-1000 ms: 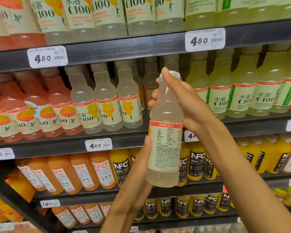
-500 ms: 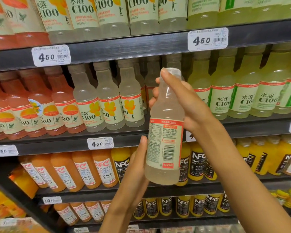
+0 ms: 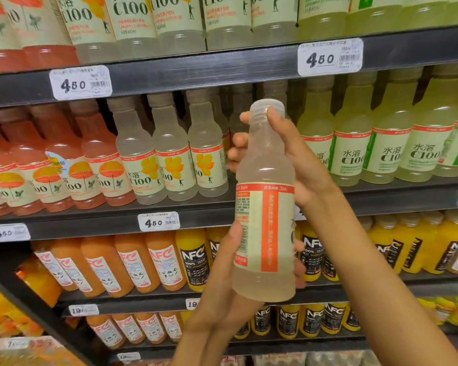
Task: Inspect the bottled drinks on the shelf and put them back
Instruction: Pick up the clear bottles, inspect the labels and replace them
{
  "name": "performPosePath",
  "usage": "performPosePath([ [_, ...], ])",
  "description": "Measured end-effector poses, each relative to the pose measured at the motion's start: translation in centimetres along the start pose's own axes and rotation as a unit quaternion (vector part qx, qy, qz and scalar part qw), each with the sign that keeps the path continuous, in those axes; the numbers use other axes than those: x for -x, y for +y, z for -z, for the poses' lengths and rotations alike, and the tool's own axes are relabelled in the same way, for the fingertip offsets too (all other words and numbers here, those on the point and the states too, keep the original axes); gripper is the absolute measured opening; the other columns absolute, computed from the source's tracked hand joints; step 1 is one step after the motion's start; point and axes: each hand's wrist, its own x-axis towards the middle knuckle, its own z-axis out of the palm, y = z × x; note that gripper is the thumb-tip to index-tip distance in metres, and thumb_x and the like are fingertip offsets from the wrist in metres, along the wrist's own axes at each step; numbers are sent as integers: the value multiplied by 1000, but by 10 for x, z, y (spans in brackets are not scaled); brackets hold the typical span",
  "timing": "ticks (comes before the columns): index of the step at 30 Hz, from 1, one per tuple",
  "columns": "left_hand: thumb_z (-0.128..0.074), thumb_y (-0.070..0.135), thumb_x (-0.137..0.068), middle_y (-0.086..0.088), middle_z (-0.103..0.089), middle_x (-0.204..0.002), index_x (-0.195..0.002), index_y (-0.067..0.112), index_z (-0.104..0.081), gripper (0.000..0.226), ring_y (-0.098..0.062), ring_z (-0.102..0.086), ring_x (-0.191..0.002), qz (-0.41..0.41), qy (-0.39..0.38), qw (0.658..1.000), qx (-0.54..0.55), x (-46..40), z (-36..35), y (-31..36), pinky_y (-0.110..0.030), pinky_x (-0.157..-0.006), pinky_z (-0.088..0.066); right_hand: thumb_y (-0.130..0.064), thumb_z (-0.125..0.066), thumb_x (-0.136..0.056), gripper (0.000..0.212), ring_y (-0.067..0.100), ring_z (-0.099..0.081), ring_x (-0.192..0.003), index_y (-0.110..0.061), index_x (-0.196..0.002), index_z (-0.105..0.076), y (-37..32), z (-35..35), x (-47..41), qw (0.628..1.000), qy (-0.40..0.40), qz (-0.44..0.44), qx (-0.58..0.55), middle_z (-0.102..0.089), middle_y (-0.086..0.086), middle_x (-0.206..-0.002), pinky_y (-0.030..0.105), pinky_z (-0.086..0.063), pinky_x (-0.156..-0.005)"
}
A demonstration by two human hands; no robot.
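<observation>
before the shelf (image 3: 222, 72), both hands grip an upright bottle (image 3: 265, 233).

Your left hand (image 3: 224, 276) and right hand (image 3: 299, 165) were bare, without rings or gloves. Both forearms were uncovered, entering from 5 and 6 o'clock.

White paper price tags (image 3: 80, 83) on the dark shelf edge read "450". Pale-labelled clear plastic bottles (image 3: 351, 143) read "水溶 C100"; yellow juice bottles with black labels (image 3: 195, 256) read "NFC 100%".
</observation>
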Motion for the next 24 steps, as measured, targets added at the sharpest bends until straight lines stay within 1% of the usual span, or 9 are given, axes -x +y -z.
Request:
performPosePath([
  [3,-58,63,-82,-18,-65,-117,-136,7,-49,78,-29,-66,-102,-12,56,995,-79,1,3,-4,-43,-96,-48,-32,-56,-90,27,14,-63,-63,-13,-108,-50,2,1,0,1000,11,14,-7,-62,1,-71,31,-55,-67],
  [5,-57,71,-74,-6,-66,-123,-129,31,-57,68,-20,-62,-114,-14,107,977,-186,3,9,2,-42,-99,-46,-29,-53,-90,25,15,-63,-64,-13,-109,-50,-2,2,3,998,42,32,38,-62,1,-71,31,-54,-65],
  [8,-50,67,-73,22,-66,-116,-113,54,-59,43,4,-60,-110,-32,121,951,-282,4,12,13,-20,-88,-48,-27,-58,-92,22,17,-66,-68,-14,-108,-51,-5,4,6,983,109,79,128,-65,3,-74,30,-55,-62],
  [10,-51,63,-76,28,-66,-110,-113,50,-54,40,10,-60,-104,-38,123,934,-334,1,10,14,-8,-76,-48,-27,-59,-93,22,18,-67,-69,-14,-109,-52,-4,4,6,975,149,86,144,-66,3,-75,30,-55,-61],
  [11,-51,61,-77,26,-67,-109,-114,47,-53,40,7,-61,-103,-42,126,929,-346,0,10,12,-7,-76,-48,-28,-60,-92,24,18,-68,-69,-14,-110,-53,-3,4,5,973,162,80,145,-67,3,-75,29,-56,-61],
  [14,-55,66,-77,13,-70,-113,-120,37,-55,52,-5,-65,-105,-54,126,940,-313,1,6,11,-16,-77,-52,-35,-60,-91,28,17,-70,-73,-15,-110,-55,-5,6,3,972,161,56,160,-70,1,-76,28,-56,-62],
  [17,-61,72,-71,-5,-70,-113,-126,24,-59,74,-19,-68,-99,-14,101,976,-195,2,4,14,-30,-77,-54,-36,-54,-94,26,18,-70,-78,-15,-108,-55,-8,6,2,985,117,55,115,-70,4,-81,31,-57,-69],
  [20,-55,64,-84,-14,-65,-111,-131,16,-55,68,-24,-65,-91,9,28,996,-85,3,-2,15,-37,-79,-53,-31,-49,-95,24,17,-68,-78,-13,-109,-52,-9,3,-3,994,81,69,27,-70,3,-82,28,-57,-73],
  [24,-46,60,-90,-16,-63,-119,-135,15,-52,63,-24,-64,-101,9,19,997,-71,3,-2,10,-40,-90,-52,-27,-49,-97,16,13,-61,-63,-15,-108,-48,-10,-2,-7,997,48,57,1,-60,1,-76,26,-53,-63],
])
